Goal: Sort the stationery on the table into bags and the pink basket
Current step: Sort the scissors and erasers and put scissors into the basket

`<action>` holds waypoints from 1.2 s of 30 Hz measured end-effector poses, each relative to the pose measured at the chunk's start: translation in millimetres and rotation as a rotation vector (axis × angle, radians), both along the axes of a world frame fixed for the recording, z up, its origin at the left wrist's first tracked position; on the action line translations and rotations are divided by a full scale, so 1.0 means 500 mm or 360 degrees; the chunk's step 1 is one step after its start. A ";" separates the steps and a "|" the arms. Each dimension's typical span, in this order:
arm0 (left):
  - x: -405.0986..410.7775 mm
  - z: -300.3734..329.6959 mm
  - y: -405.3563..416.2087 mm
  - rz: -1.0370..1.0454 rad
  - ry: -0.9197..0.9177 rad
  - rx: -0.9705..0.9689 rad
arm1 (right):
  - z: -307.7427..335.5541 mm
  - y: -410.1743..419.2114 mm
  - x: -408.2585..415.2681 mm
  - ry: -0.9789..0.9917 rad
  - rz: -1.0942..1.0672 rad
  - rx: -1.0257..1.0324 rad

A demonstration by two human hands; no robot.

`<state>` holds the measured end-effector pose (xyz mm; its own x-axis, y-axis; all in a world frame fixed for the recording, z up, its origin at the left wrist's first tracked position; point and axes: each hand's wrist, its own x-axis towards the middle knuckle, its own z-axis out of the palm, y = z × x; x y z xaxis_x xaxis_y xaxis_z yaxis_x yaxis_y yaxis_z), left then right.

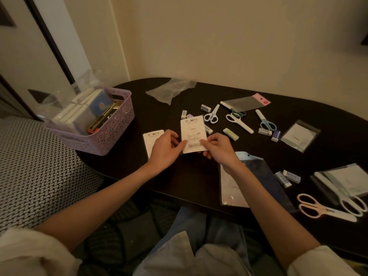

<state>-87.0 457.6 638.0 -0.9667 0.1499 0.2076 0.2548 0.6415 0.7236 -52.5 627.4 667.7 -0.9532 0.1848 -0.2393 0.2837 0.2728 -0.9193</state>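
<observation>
Both hands pinch one white card [192, 136] by its near corners (left hand [164, 149], right hand [219, 149]); its long axis points toward the bench's far edge, with the pink basket [111, 134] nearer the left hand.

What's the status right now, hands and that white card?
Both hands, left and right, pinch white barcode card above table. Pink basket left, part-filled. Nothing blocking.

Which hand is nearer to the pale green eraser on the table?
Right. The right hand sits just beside and below the pale green eraser; the left hand is farther off, across the white card both hands pinch.
</observation>
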 end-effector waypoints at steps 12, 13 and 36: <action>-0.019 0.091 -0.021 -0.0020 -0.0821 0.0700 | 0.019 -0.039 -0.009 0.0233 0.0086 -0.0217; -0.024 0.098 -0.030 -0.0051 -0.0834 0.0685 | 0.020 -0.042 -0.013 0.0236 0.0086 -0.0241; -0.005 0.011 -0.141 -0.0277 -0.0019 -0.0394 | -0.002 -0.055 -0.025 0.0267 0.0045 -0.0135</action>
<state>-89.4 387.1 643.4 -0.9242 0.3579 0.1332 0.3688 0.7461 0.5544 -64.9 599.8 666.7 -0.9856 0.1431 -0.0900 0.1176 0.1980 -0.9731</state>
